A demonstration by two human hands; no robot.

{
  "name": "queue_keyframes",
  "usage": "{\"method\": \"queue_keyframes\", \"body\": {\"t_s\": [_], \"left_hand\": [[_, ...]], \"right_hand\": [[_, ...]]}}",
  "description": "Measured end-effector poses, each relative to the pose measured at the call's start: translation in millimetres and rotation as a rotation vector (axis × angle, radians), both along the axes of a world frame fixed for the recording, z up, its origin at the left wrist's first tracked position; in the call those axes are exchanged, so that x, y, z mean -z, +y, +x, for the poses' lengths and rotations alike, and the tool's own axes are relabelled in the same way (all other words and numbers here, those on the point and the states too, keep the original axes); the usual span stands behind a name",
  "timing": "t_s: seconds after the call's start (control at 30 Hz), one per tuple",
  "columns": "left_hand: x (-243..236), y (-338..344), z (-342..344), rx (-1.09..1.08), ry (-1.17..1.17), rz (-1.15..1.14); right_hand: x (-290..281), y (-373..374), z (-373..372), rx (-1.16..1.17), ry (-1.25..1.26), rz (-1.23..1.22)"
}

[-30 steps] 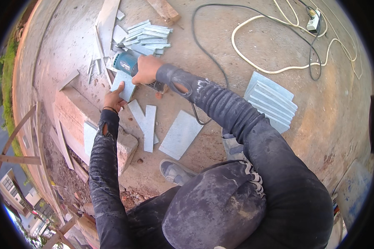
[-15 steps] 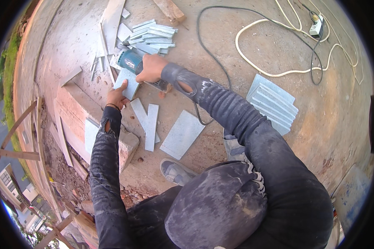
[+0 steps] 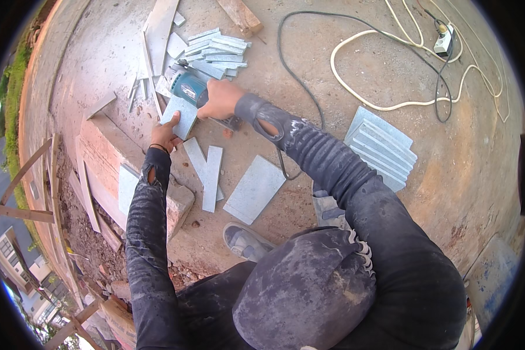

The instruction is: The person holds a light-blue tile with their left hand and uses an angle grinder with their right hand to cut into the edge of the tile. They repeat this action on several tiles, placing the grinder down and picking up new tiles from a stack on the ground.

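Note:
My right hand [image 3: 223, 98] is wrapped round a teal handheld electric cutter [image 3: 188, 87]. Its blade cannot be made out from here. Just beneath the tool lies a pale grey-blue stone tile [image 3: 181, 116]. My left hand [image 3: 165, 135] grips the tile's near left edge, thumb on top. Nearer to me, two narrow tile strips [image 3: 212, 178] lie crossed on the ground. A larger tile [image 3: 254, 189] rests to their right, in front of my shoe [image 3: 245, 240].
Cut strips [image 3: 216, 49] are heaped beyond the cutter. Overlapping tiles [image 3: 382, 146] lie on the right. A dark cord [image 3: 297, 76] and a cream cable [image 3: 338, 70] loop toward a white socket block [image 3: 443, 41]. A masonry block [image 3: 108, 149] and a timber piece [image 3: 239, 16] flank the work.
My right hand and the cutter have shifted slightly to the right. My left hand and the tile stay almost where they were.

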State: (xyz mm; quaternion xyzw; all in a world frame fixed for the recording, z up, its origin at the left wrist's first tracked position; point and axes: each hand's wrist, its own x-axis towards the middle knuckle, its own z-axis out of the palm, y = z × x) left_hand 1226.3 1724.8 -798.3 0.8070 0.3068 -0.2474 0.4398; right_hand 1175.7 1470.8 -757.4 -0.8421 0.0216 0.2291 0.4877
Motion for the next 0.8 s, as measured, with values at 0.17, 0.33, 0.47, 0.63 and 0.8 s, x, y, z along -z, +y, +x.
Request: {"method": "queue_keyframes", "body": {"t_s": [0.17,0.33,0.47,0.63,0.8], "left_hand": [[1,-2,0,0.007,-0.007,-0.011],[2,0,0,-0.016,-0.005,-0.010],[5,2,2,-0.008,0.005,-0.012],[6,3,2,-0.009,-0.002,-0.017],[5,3,3,-0.010,0.017,-0.003]], "right_hand": [[2,-2,-4,0.003,-0.027,-0.005],[1,-2,-7,0.005,-0.026,-0.005],[-1,-5,-10,0.006,-0.012,0.003],[0,-6,-13,0.000,-0.024,0.003],[0,-6,-16,0.014,-0.030,-0.007]]}}
